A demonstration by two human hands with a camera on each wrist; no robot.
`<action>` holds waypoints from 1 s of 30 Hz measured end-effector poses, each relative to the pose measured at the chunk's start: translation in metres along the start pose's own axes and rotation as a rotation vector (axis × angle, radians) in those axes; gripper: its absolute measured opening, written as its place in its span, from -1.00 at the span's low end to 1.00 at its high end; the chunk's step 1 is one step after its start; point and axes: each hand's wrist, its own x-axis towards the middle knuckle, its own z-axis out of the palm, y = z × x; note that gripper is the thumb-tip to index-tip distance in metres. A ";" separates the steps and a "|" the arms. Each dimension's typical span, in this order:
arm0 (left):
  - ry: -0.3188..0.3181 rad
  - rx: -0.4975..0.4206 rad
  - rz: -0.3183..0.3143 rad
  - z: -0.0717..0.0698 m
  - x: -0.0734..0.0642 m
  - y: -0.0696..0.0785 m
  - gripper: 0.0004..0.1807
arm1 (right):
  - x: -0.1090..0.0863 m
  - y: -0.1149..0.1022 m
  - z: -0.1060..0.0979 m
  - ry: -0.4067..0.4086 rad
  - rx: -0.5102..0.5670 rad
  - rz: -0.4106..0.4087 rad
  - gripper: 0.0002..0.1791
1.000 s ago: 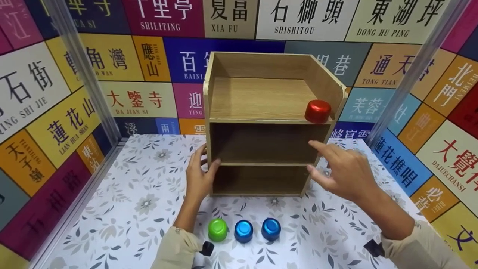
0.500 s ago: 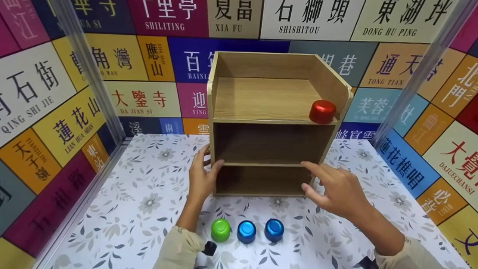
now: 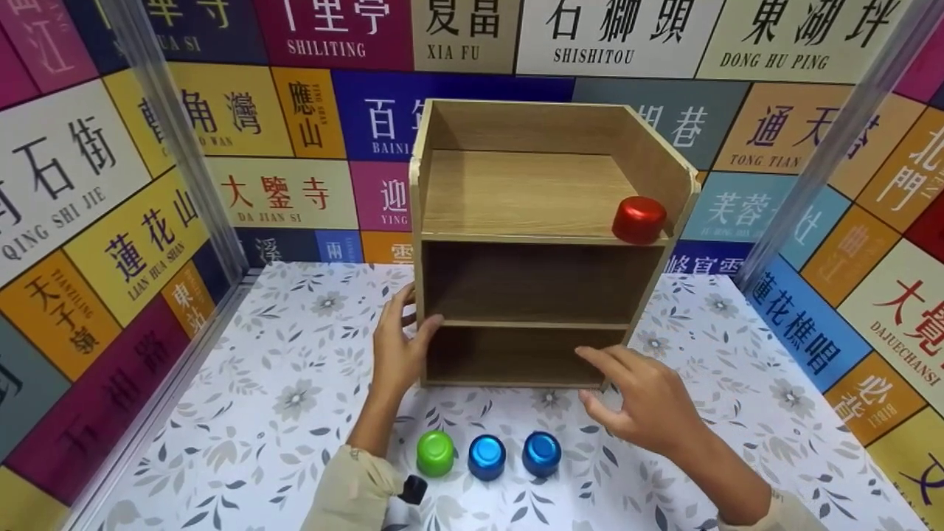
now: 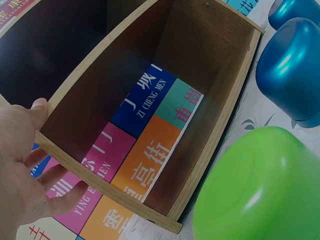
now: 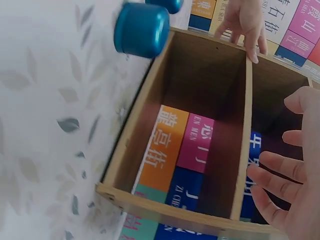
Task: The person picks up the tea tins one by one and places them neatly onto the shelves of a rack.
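Note:
A small wooden shelf unit (image 3: pixel 509 195) stands on the table with a raised rim round its top. My left hand (image 3: pixel 396 350) grips its left side panel, thumb on the front edge and fingers round the outside. My right hand (image 3: pixel 649 402) is in front of the lower compartment near the right side, fingers spread and holding nothing. On the top board, at the right front corner, sits a shiny red cup (image 3: pixel 639 220), bottom up. A green cup (image 3: pixel 435 453) and two blue cups, one in the middle (image 3: pixel 487 456) and one at right (image 3: pixel 542 453), stand bottom up before the unit.
A white cloth with grey leaves and flowers (image 3: pixel 295 398) covers the table. Colourful sign-covered panels (image 3: pixel 280 195) enclose it at the back and both sides, with metal posts (image 3: pixel 188 162) at the corners. The middle compartment (image 3: pixel 535 284) is dark inside.
My right hand has moved down and slightly left, from beside the middle compartment to in front of the lower one. My left hand keeps its grip on the shelf unit.

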 end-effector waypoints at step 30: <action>0.011 0.000 0.032 0.000 0.000 -0.002 -0.31 | -0.037 -0.026 0.055 -0.141 0.014 -0.082 -0.43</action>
